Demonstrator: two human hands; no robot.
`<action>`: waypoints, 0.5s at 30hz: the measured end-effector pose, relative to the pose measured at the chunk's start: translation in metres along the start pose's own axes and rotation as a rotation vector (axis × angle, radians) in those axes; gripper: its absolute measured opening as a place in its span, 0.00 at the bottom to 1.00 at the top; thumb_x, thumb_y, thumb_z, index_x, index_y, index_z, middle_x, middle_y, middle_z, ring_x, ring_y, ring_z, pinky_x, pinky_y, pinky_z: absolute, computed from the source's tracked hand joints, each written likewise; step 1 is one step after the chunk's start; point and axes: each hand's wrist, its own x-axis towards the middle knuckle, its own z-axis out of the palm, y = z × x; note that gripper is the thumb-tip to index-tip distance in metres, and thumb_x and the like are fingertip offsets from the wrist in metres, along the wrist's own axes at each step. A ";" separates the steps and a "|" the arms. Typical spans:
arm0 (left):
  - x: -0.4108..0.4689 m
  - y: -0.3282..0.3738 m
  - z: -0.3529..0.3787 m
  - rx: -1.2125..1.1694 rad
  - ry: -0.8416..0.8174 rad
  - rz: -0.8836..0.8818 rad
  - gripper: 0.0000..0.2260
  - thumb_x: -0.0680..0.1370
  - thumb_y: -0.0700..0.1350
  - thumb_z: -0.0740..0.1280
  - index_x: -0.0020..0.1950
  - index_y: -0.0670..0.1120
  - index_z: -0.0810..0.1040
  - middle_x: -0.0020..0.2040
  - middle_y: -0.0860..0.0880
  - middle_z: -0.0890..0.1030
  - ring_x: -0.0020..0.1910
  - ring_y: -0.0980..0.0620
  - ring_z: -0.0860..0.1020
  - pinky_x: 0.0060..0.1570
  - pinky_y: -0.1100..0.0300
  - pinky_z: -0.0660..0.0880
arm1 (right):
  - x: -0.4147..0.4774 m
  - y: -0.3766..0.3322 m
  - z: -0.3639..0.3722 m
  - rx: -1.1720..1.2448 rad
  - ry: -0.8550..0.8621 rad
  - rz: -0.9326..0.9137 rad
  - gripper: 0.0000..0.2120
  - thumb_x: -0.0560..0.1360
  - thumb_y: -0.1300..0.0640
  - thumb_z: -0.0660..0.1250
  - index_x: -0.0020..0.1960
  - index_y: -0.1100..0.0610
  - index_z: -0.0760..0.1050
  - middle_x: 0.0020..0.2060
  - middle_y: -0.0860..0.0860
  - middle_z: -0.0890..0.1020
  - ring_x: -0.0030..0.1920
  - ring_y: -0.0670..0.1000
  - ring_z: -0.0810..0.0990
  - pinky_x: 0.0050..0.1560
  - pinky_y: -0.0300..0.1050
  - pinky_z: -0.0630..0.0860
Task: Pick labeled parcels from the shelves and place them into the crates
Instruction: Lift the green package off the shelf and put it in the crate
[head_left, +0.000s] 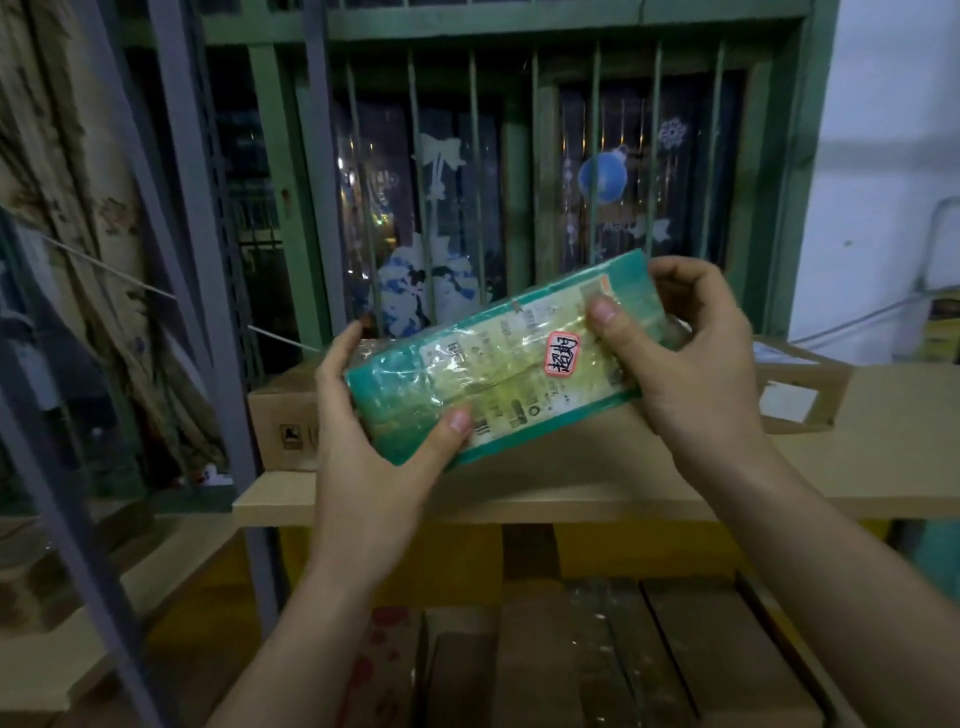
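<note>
A green and yellow parcel (498, 358) wrapped in clear film is held tilted in front of me, above the wooden shelf (883, 467). A small pink handwritten label (563, 352) sticks to its face. My left hand (369, 441) grips the parcel's lower left end, thumb on the front. My right hand (696, 353) grips the upper right end, thumb pressed near the label. No crate is in view.
A long brown cardboard box (283, 421) lies on the shelf behind the parcel. More boxes (701, 649) fill the shelf level below. A grey metal upright (208, 260) stands at left, a barred green window (519, 182) behind.
</note>
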 end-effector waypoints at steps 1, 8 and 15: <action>-0.002 0.000 0.000 -0.004 0.008 -0.003 0.37 0.72 0.49 0.77 0.75 0.61 0.61 0.65 0.62 0.73 0.60 0.66 0.77 0.51 0.70 0.78 | 0.000 -0.002 0.000 -0.006 -0.018 -0.027 0.21 0.73 0.49 0.74 0.62 0.55 0.73 0.54 0.47 0.81 0.54 0.45 0.83 0.52 0.47 0.84; -0.017 0.000 0.000 -0.207 0.087 -0.109 0.29 0.70 0.49 0.77 0.66 0.52 0.67 0.62 0.52 0.78 0.59 0.56 0.81 0.47 0.62 0.81 | -0.003 -0.011 0.001 0.053 -0.241 -0.136 0.17 0.82 0.66 0.62 0.70 0.59 0.72 0.57 0.50 0.80 0.57 0.50 0.82 0.51 0.42 0.81; -0.028 -0.006 -0.011 -0.242 0.106 -0.149 0.23 0.72 0.52 0.73 0.65 0.55 0.69 0.59 0.53 0.80 0.58 0.54 0.82 0.48 0.58 0.82 | -0.006 -0.015 0.013 0.087 -0.311 -0.141 0.18 0.83 0.66 0.61 0.72 0.56 0.69 0.59 0.48 0.79 0.58 0.48 0.82 0.51 0.40 0.81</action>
